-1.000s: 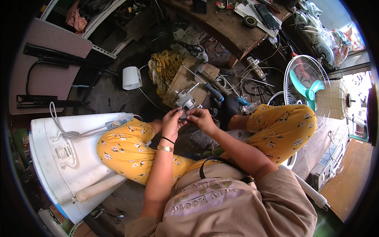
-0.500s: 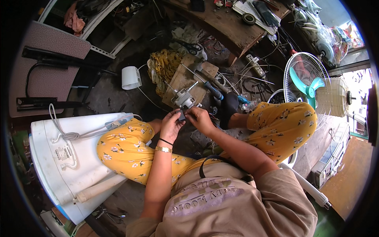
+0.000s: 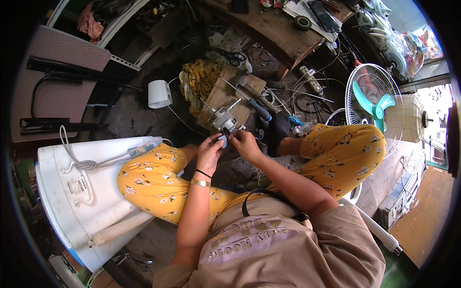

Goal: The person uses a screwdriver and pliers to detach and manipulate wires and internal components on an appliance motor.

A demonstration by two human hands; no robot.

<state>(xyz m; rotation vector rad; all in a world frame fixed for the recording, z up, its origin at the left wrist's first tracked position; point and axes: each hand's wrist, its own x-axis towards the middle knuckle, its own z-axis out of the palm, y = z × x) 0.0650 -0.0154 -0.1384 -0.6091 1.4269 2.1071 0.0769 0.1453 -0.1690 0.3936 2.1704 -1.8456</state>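
My left hand point(image 3: 210, 149) is closed on a small grey box-shaped part point(image 3: 223, 140), pinched between thumb and fingers. Close beside it, the fingertips of my right hand point(image 3: 246, 145) are pinched together at the part's right side; what they grip is too small to make out. Just beyond both hands a metal fan motor point(image 3: 224, 120) with its shaft sticking up sits at the near edge of a worn wooden board point(image 3: 216, 96). A hammer point(image 3: 254, 93) and a blue-handled screwdriver point(image 3: 260, 110) lie on and beside that board.
To the left lies a large white appliance body point(image 3: 110, 177) with a bundled cord. A white plastic cover point(image 3: 159, 94) and yellow cloth point(image 3: 194, 81) are farther off. On the right stands a fan point(image 3: 372, 103) with turquoise blades. A power strip point(image 3: 311, 80) lies near the wooden bench point(image 3: 269, 33).
The grey part has turned in my left fingers and now shows a lighter, bluish face. My right hand has shifted only slightly; the motor and tools have not moved.
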